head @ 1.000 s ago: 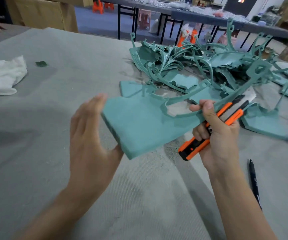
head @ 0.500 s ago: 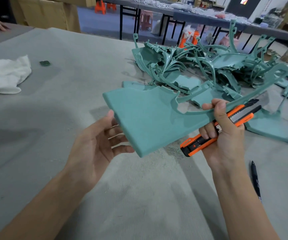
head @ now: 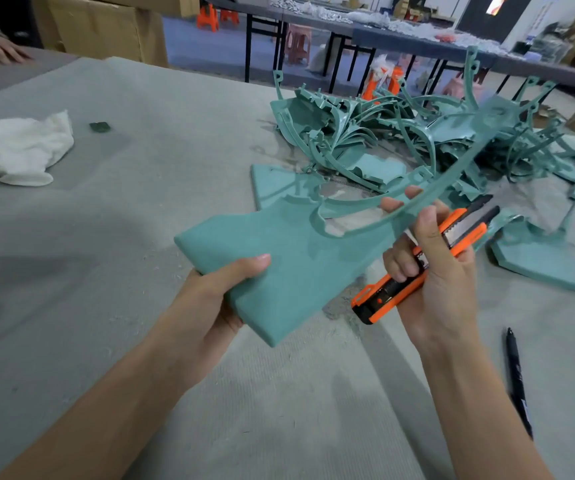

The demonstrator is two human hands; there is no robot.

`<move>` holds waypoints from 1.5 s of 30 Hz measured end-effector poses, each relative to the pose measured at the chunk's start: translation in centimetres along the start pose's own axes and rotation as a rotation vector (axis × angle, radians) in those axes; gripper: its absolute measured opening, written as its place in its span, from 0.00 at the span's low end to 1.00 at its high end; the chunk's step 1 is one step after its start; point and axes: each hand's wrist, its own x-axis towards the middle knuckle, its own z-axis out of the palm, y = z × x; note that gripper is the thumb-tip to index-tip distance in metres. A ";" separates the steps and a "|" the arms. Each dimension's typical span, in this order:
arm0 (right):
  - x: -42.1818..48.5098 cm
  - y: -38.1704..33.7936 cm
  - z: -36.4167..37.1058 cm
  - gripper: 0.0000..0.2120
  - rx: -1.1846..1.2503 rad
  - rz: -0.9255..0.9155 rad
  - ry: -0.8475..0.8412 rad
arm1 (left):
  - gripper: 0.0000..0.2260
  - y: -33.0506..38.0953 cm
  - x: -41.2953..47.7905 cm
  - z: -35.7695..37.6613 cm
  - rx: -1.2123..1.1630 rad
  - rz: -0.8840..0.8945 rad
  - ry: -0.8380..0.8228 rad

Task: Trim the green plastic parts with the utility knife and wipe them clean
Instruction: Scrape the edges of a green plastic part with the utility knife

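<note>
The left hand (head: 216, 299) is gripping the green part (head: 296, 265) while the right hand (head: 431, 271) is pinching its thin rib (head: 459, 181) and clutching the utility knife (head: 388, 294), likely risking a blade slip

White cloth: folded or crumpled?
Crumpled: the white cloth lies in an uneven, rumpled heap on the grey table, no neat folds or straight edges.

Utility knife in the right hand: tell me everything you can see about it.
The utility knife has an orange and black body, plastic by its look, with a notched metal strip along its top. It is tilted above the table, rear end low and near the camera, front pointing up and away. The right hand curls round its middle and also pinches the green plastic part by a thin arm. The front is blurred, so blade extension cannot be told.
</note>
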 end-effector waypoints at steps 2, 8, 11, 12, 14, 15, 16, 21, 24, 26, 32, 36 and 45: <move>-0.1 0.0 0.1 0.15 -0.112 -0.002 0.016 | 0.22 0.0 0.1 0.0 -0.063 -0.014 0.036; -0.8 1.1 1.0 0.15 -0.372 0.116 -0.077 | 0.18 -0.1 -0.2 0.0 -0.075 -0.004 -0.025; -0.8 0.9 0.9 0.17 -0.372 0.047 -0.006 | 0.13 -0.1 -0.6 0.0 0.071 -0.064 -0.146; -0.8 0.8 0.9 0.16 -0.369 0.019 0.012 | 0.11 -0.2 -0.8 0.1 0.155 -0.087 -0.181; -0.8 0.7 0.9 0.13 -0.356 -0.018 0.029 | 0.06 -0.5 -1.0 0.4 0.293 -0.111 -0.215; -0.8 0.7 0.9 0.11 -0.353 -0.025 0.032 | 0.07 -0.7 -1.0 0.4 0.315 -0.121 -0.216; -0.9 0.6 1.0 0.10 -0.354 -0.028 0.034 | 0.07 -0.8 -1.0 0.4 0.294 -0.135 -0.218; -1.0 0.4 1.4 0.12 -0.361 -0.076 0.109 | 0.19 -0.5 -1.0 0.5 0.344 -0.128 -0.143; -0.7 -0.2 0.9 0.18 -0.340 -0.092 0.212 | 0.27 -0.8 -1.3 0.9 0.770 0.383 0.121; -0.6 -0.7 0.6 0.19 -0.338 -0.085 0.240 | 0.23 -0.5 -1.6 0.9 1.121 0.925 0.264; -1.5 0.2 1.8 0.12 -0.310 0.023 0.034 | 0.23 -0.5 -0.9 0.2 1.659 1.141 -0.028; -2.4 0.4 2.8 0.15 -0.396 -0.012 -0.146 | 0.19 -0.8 -0.9 -0.5 1.560 1.134 0.201; -5.1 2.9 4.5 0.22 -0.819 -0.219 -0.496 | 0.16 -0.4 -1.1 -0.4 1.528 1.054 0.399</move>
